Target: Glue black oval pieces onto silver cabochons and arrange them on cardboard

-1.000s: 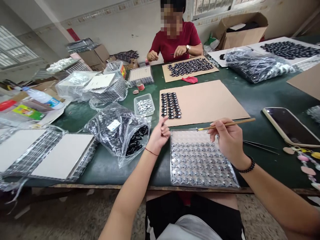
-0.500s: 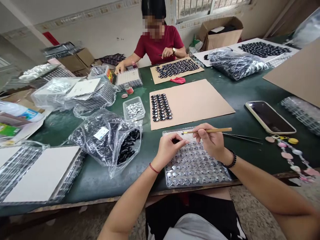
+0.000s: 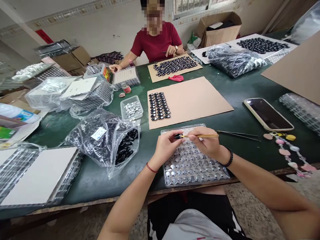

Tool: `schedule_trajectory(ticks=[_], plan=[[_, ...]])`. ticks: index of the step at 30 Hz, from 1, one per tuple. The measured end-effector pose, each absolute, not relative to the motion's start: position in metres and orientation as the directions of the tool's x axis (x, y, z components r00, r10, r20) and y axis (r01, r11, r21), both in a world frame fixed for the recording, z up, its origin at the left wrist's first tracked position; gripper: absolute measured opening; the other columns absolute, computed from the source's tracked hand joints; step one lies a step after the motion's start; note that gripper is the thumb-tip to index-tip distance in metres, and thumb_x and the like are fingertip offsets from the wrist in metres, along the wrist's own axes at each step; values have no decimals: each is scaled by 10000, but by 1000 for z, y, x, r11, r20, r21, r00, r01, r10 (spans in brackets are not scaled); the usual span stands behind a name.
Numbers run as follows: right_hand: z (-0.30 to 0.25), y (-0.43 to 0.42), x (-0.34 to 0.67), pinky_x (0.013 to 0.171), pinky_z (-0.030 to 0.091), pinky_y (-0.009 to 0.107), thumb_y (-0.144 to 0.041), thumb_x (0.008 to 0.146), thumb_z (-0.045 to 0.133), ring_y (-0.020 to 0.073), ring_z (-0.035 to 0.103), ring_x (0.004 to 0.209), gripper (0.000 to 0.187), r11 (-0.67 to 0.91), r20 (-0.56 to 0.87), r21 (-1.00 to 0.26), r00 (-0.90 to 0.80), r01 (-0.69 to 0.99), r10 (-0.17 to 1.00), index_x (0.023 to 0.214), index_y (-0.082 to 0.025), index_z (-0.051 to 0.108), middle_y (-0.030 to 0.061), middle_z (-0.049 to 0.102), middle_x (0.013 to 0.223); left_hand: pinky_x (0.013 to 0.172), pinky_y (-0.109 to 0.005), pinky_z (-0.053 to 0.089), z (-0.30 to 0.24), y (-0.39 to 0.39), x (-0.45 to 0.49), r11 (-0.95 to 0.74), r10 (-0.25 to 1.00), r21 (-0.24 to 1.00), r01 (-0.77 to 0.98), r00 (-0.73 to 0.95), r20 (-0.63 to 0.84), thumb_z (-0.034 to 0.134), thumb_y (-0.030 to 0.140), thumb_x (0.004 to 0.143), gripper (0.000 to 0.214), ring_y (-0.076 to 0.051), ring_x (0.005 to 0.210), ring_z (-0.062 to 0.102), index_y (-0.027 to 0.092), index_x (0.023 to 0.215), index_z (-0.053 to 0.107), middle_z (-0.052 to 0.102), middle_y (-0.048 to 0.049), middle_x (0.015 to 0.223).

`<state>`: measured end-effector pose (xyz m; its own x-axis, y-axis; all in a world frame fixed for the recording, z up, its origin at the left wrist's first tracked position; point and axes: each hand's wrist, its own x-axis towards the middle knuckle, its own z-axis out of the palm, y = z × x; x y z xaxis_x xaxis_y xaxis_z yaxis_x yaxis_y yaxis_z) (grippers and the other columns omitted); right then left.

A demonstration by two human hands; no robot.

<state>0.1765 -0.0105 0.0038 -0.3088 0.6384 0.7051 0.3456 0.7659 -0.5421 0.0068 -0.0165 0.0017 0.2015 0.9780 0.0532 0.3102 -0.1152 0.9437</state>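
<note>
My left hand pinches a small glossy black piece between thumb and fingers. In my right hand is a thin wooden-handled stick tool, held like a pen, its tip pointing left and meeting the black piece. Beneath both hands lies a clear plastic tray with rows of round silvery pieces in its cups. Just beyond it, a cardboard sheet bears rows of black pieces with silvery centres along its left side.
Left of the sheet stand a clear tub of small silvery parts and an open bag of black pieces. To the right are tweezers and a phone. A co-worker in a red shirt sits across the table.
My right hand has moved the tool left and slightly down, bringing its tip to the black piece in my left hand. The silvery bit seen on the tip earlier is now against that piece.
</note>
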Motion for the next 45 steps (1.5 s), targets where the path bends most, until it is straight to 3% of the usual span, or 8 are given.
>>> schedule_trajectory(ticks=[11,17,19,22,25,30,35,45], plan=[[2,-9,177,557,408,231,-234,833,515,116,541,562,125,791,710,-508,-353,341,609,738,-179,576,14,605,611,573,-234,456,4,-18,9,-140,974,916,376,218,59,584,290,741,263,-132,628,575,164,962,653,678,-55,820],[4,-11,176,559,401,243,-280,840,510,120,527,571,159,803,683,-512,-424,303,595,736,-181,578,21,596,617,641,-248,474,6,-18,10,-103,972,962,252,232,43,525,291,791,208,-139,690,597,140,889,629,658,-57,816],[7,-10,177,506,392,226,-326,854,485,102,503,520,221,692,587,-689,-396,213,706,708,-177,560,5,559,580,626,-239,471,6,-19,12,-73,966,980,187,258,23,521,292,795,190,-125,659,585,136,867,603,633,-42,752],[12,-5,179,392,358,201,-432,870,410,79,445,403,337,267,258,-964,-337,-21,906,671,-174,498,-29,487,503,602,-216,452,6,-21,15,-51,964,991,123,264,17,500,292,811,163,-95,611,549,147,857,558,579,-10,701],[15,1,180,382,360,203,-519,859,355,70,420,379,446,-36,34,-981,-355,-190,934,567,-182,387,-40,437,476,571,-193,419,5,-21,16,-73,979,988,139,199,45,480,275,822,134,-77,588,509,156,848,535,536,10,676],[14,2,176,473,417,200,-450,750,580,91,516,538,283,72,32,-989,-281,133,959,758,-170,537,5,572,688,563,-200,415,4,-22,17,-22,982,999,35,190,15,514,293,797,160,-79,573,511,151,866,543,541,12,649],[11,-2,177,666,504,301,-453,714,617,204,631,759,405,130,-51,-897,-391,423,919,1032,-203,600,58,664,876,507,-207,421,1,-24,17,194,945,968,-157,296,-141,607,365,721,328,-74,483,513,178,928,434,578,27,623],[7,5,182,726,495,321,-486,652,666,226,634,773,413,19,-181,-926,-487,378,855,914,-168,659,64,687,822,530,-248,474,-6,-23,15,254,930,926,-281,334,-154,634,486,646,428,-112,537,589,187,773,356,597,19,605]])
